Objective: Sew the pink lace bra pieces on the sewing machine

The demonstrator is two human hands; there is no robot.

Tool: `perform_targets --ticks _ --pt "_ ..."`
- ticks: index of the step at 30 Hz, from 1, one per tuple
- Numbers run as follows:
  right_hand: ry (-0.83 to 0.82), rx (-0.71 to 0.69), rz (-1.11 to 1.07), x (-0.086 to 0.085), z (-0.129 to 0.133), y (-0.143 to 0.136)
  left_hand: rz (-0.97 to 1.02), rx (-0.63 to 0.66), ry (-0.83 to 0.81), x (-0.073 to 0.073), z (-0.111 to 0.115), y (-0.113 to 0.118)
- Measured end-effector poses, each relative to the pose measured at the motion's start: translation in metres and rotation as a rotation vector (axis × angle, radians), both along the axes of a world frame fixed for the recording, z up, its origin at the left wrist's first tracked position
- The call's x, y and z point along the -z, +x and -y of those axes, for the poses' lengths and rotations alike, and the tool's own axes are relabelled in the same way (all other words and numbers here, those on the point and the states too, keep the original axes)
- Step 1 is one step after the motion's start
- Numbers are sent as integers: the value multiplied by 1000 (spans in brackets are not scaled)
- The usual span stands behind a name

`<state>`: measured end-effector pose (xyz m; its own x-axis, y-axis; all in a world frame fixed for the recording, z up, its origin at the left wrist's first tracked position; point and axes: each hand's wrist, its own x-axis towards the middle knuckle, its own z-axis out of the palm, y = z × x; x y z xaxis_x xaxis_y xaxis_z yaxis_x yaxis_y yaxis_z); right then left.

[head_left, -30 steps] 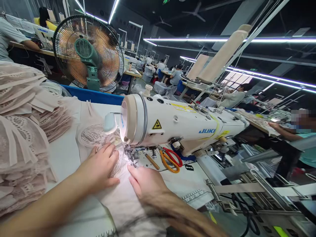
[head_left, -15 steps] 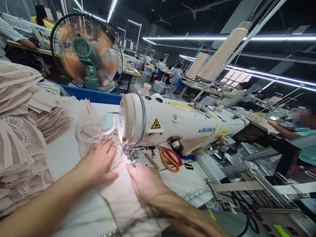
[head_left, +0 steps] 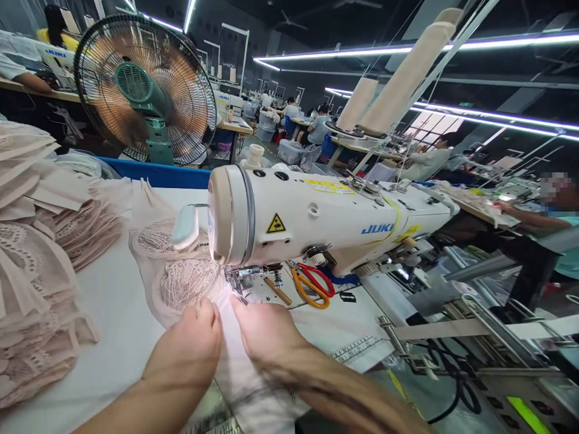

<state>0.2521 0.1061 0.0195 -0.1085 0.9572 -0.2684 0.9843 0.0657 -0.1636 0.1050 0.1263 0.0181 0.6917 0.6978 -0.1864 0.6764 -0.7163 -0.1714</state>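
Note:
Pale pink lace fabric [head_left: 187, 280] lies under the needle area of a white JUKI sewing machine [head_left: 335, 223] and trails down toward me. My left hand [head_left: 187, 337] is closed on the fabric's near edge, just in front of the lace pattern, fingers curled under. Close beside the presser foot [head_left: 246, 274], my right hand [head_left: 266, 328] is closed on the fabric too, its thumb pointing at the foot. A narrow strip of fabric shows between the two hands. The fingertips of both hands are mostly hidden.
Scissors with orange and red handles [head_left: 312, 286] lie right of the needle area, near a black razor blade [head_left: 348, 297]. Stacked lace pieces [head_left: 31, 259] fill the table's left side. A large fan [head_left: 145, 90] stands behind. Co-workers sit farther off.
My left hand has come off the lace, moved toward me and closed on the fabric's near edge, uncovering the lace pattern. My right hand has barely moved. The camera view has shifted slightly.

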Motion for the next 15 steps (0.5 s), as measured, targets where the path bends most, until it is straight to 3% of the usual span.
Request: perform_targets --ticks 5,10,15 --pt "-69 -94 82 -13 8 11 12 -22 -20 6 -2 -2" --pt "6 -113 80 -3 13 20 -20 -57 -70 -5 -8 -2" --pt "49 -125 33 2 15 25 -19 -61 -43 -2 -13 -2"
